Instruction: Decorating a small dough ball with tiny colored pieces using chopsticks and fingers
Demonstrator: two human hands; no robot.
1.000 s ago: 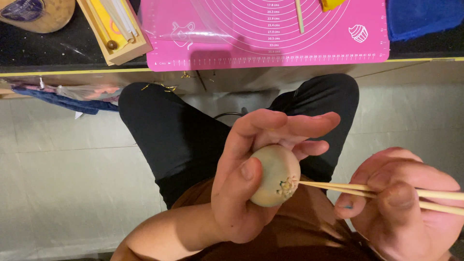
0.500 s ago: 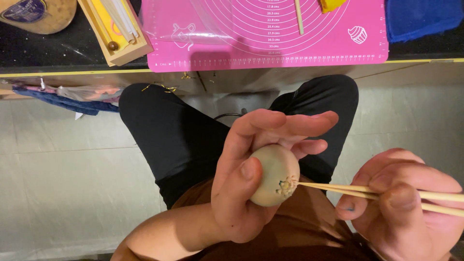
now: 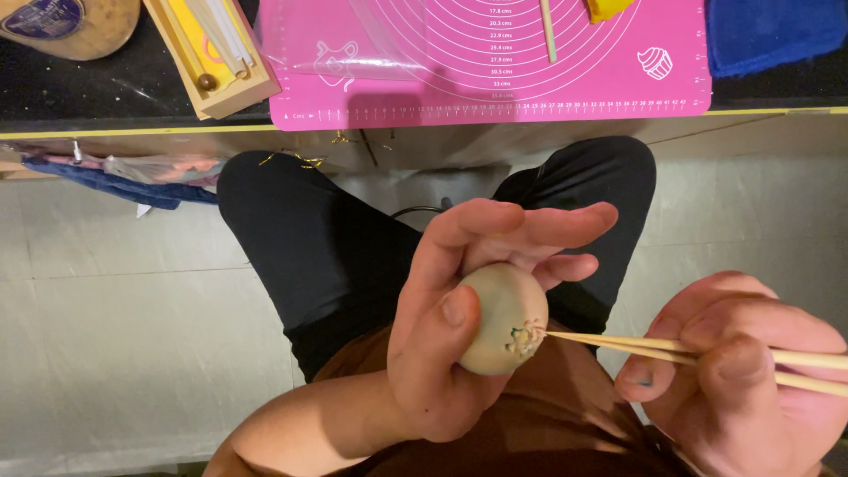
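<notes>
My left hand point(image 3: 459, 318) cups a smooth beige dough ball point(image 3: 503, 320) above my lap, thumb pressed on its side and fingers stretched out over the top. A small patch of coloured bits shows on the ball's right side. My right hand point(image 3: 742, 380) grips a pair of wooden chopsticks point(image 3: 645, 346) at the lower right, and their tips touch that patch on the ball.
A pink silicone baking mat point(image 3: 495, 62) lies on the dark table edge above my knees, with a thin stick point(image 3: 548, 31) on it. A wooden box point(image 3: 212, 53) of tools stands to the left, a blue cloth point(image 3: 768, 31) at the right. Pale floor tiles lie below.
</notes>
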